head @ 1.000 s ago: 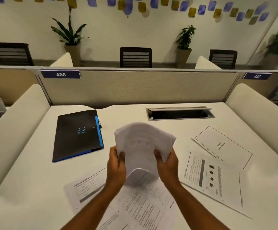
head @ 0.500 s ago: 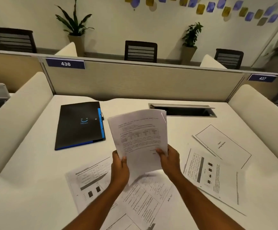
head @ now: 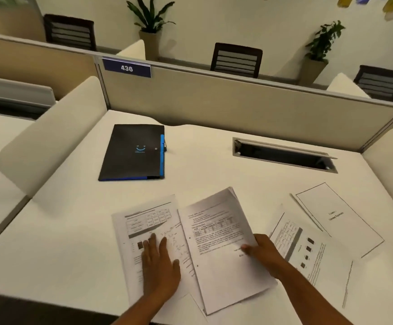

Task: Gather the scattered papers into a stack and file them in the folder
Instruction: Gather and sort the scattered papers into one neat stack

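Observation:
My right hand (head: 262,253) grips the right edge of a small stack of printed sheets (head: 219,245), held low over the white desk (head: 50,231). My left hand (head: 160,266) lies flat, fingers spread, on a loose printed page (head: 144,221) left of the stack. Further pages lie under the stack. To the right rest a page with a table and dark squares (head: 313,259) and a nearly blank title page (head: 338,214). A closed black folder with a blue edge (head: 133,152) lies at the back left, apart from both hands.
A cable slot with a raised lid (head: 282,156) is sunk into the desk at the back right. A beige partition (head: 237,99) labelled 436 bounds the far side, and padded side dividers (head: 50,139) flank the desk. Chairs and potted plants stand beyond.
The stack, held upright in both hands before, has come down toward the desk. My left hand let go of it and now presses on the loose page at the left.

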`<action>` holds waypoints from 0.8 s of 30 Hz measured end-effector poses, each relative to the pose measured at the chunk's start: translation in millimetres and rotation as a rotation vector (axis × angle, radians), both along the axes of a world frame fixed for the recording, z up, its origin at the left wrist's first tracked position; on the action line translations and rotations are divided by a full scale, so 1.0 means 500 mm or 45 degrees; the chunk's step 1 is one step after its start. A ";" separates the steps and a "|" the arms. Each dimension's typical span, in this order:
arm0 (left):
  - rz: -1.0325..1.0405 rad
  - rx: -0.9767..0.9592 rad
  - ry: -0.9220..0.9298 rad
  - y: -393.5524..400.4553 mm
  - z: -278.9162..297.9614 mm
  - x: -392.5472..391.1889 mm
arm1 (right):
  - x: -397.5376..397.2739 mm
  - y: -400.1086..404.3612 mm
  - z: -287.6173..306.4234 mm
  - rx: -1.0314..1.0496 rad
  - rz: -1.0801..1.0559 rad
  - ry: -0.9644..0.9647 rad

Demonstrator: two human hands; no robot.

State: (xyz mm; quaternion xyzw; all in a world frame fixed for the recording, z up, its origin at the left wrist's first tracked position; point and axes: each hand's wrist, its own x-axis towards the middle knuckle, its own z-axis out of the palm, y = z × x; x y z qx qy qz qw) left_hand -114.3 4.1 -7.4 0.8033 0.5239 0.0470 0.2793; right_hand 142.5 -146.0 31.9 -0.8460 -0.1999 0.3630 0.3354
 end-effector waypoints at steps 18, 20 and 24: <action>-0.359 0.056 -0.201 -0.022 0.003 0.053 | -0.016 -0.028 0.010 -0.170 0.144 -0.403; -0.203 0.061 -0.333 -0.034 0.005 0.045 | -0.004 -0.032 0.016 -0.066 0.130 -0.308; 0.338 0.203 -0.199 -0.042 0.024 0.023 | 0.019 -0.043 0.008 0.029 -0.086 0.031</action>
